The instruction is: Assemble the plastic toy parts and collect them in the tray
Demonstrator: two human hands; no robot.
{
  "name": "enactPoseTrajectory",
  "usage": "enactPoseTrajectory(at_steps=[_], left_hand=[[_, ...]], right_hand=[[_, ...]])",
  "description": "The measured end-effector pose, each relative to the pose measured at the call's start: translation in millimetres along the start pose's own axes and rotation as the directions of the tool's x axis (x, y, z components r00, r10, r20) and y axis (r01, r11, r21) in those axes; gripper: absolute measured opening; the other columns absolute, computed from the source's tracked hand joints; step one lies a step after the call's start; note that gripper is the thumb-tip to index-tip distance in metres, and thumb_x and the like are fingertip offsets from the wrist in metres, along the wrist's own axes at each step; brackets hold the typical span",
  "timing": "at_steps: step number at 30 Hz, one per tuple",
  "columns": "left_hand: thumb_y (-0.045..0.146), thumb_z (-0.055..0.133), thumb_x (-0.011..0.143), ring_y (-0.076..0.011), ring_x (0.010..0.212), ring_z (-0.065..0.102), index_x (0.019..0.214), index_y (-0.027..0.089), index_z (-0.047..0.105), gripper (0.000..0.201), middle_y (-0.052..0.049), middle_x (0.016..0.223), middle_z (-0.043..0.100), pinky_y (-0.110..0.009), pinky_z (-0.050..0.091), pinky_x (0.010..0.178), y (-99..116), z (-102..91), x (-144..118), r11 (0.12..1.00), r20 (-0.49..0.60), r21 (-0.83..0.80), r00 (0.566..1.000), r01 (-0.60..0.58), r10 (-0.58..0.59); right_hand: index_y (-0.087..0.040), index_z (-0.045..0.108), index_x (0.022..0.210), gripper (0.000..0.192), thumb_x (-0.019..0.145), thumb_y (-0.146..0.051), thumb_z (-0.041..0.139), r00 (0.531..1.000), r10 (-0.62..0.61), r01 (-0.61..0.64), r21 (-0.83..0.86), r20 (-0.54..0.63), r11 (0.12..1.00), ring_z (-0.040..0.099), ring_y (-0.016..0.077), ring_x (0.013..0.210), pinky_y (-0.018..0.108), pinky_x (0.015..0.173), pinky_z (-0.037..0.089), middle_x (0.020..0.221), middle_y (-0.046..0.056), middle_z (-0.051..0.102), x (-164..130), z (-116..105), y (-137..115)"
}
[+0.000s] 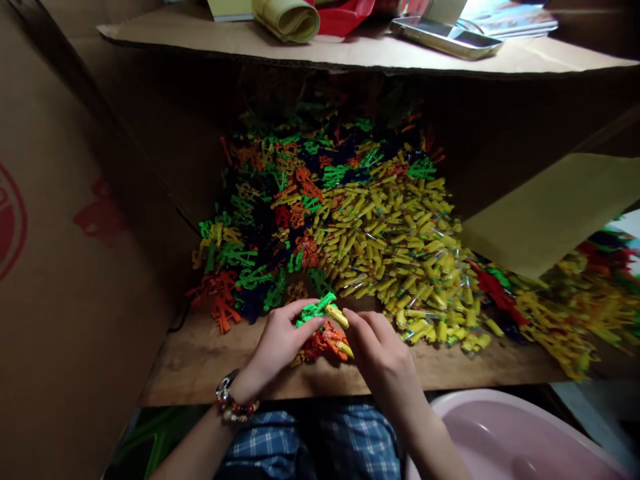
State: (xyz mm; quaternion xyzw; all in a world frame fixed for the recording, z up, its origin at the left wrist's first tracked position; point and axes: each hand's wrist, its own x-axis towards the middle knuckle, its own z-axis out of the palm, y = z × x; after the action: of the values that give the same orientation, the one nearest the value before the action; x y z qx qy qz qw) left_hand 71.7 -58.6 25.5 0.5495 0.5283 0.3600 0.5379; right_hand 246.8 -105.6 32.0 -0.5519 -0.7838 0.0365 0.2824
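The pink basin (500,433) at five o'clock is cut by the bottom edge; the heap's (590,300) three o'clock end is blurred; shadow swallows its twelve o'clock end.

Head cam looks fwd and steeply down, close over the wooden board (210,360), far edge prob. too dark.

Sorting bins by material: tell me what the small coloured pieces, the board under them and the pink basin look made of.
Coloured pieces: likely moulded plastic, bright even colours, slight gloss. Board: seemingly wood, brown, matt, worn with stains. Pink basin: probably plastic, smooth with a soft sheen. Both hands, left hand and right hand, pinch a few pieces.
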Motion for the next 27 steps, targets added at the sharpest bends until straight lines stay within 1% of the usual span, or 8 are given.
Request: enactPoseTrajectory(at_steps=[6,10,14,18,21,23,25,27], left_hand=[[0.031,0.067,0.075,-0.0208,0.081,0.067,0.098,0.015,0.07,0.029,-0.008,0.093,0.073,-0.03,0.053,0.074,-4,-20.5,-2,0.996,0.309,-0.061,0.95,0.064,-0.042],[0.034,0.062,0.08,-0.0207,0.091,0.064,0.107,0.02,0.066,0.031,-0.007,0.103,0.07,-0.03,0.05,0.081,-7,-29.0,4,0.957,0.348,0.24,0.935,-0.163,0.071],[0.029,0.055,0.085,-0.0294,0.106,0.055,0.116,0.015,0.06,0.034,-0.013,0.106,0.067,-0.045,0.043,0.092,-16,-24.9,23,0.571,0.132,0.776,0.954,-0.269,0.27],[0.017,0.062,0.078,-0.0327,0.112,0.05,0.114,0.016,0.06,0.035,-0.013,0.104,0.067,-0.049,0.041,0.093,-22,-18.0,42,0.354,0.204,0.887,0.938,-0.298,0.279],[0.014,0.063,0.075,-0.0285,0.105,0.055,0.111,0.015,0.061,0.036,-0.012,0.105,0.065,-0.044,0.044,0.091,-17,-16.8,47,0.508,0.173,0.802,0.936,-0.315,0.308],[0.016,0.063,0.076,-0.0231,0.092,0.06,0.104,0.016,0.063,0.027,-0.009,0.098,0.065,-0.038,0.048,0.085,-11,-16.0,45,0.709,0.014,0.657,0.945,-0.256,0.328],[0.025,0.065,0.076,-0.0185,0.08,0.062,0.096,0.016,0.062,0.022,-0.006,0.09,0.064,-0.034,0.052,0.076,-6,-13.1,40,0.916,-0.176,0.359,0.951,-0.177,0.253],[0.033,0.069,0.072,-0.0167,0.074,0.063,0.094,0.016,0.057,0.029,-0.004,0.088,0.065,-0.032,0.054,0.07,-1,-7.9,32,0.994,-0.247,-0.031,0.964,-0.108,0.097]], right_hand=[[-0.02,0.06,0.107,0.02,0.093,-0.019,0.045,0.994,-0.011,-0.027,0.348,0.106,0.937,0.06,0.0146,0.078,0.023,0.067,0.049,0.088,0.006,0.063,5,-11,14],[-0.02,0.066,0.093,0.019,0.091,-0.027,0.049,0.974,-0.002,-0.079,0.347,0.226,0.934,0.061,0.0154,0.071,0.024,0.065,0.05,0.078,0.004,0.063,-1,-5,33],[-0.019,0.066,0.105,0.03,0.091,-0.035,0.046,0.966,0.138,-0.187,0.221,0.219,0.957,0.061,0.0187,0.072,0.03,0.066,0.052,0.079,0.006,0.061,-11,9,49],[-0.018,0.058,0.121,0.036,0.091,-0.034,0.044,0.96,0.21,-0.25,0.227,0.186,0.941,0.062,0.0206,0.077,0.033,0.067,0.053,0.083,0.007,0.064,-11,14,51],[-0.018,0.047,0.129,0.04,0.091,-0.03,0.045,0.949,0.233,-0.295,0.345,0.212,0.891,0.064,0.0185,0.077,0.033,0.071,0.053,0.088,0.007,0.066,-7,13,40],[-0.018,0.05,0.121,0.035,0.089,-0.031,0.05,0.941,0.282,-0.336,0.443,0.186,0.831,0.064,0.0175,0.074,0.031,0.069,0.054,0.086,0.006,0.067,-4,13,29],[-0.018,0.055,0.107,0.025,0.087,-0.033,0.054,0.932,0.332,-0.354,0.559,0.145,0.75,0.066,0.0181,0.079,0.03,0.071,0.054,0.089,0.007,0.067,-1,12,18],[-0.019,0.058,0.097,0.019,0.086,-0.034,0.056,0.916,0.384,-0.365,0.637,0.116,0.679,0.066,0.0184,0.081,0.029,0.071,0.054,0.089,0.007,0.069,1,10,8]])
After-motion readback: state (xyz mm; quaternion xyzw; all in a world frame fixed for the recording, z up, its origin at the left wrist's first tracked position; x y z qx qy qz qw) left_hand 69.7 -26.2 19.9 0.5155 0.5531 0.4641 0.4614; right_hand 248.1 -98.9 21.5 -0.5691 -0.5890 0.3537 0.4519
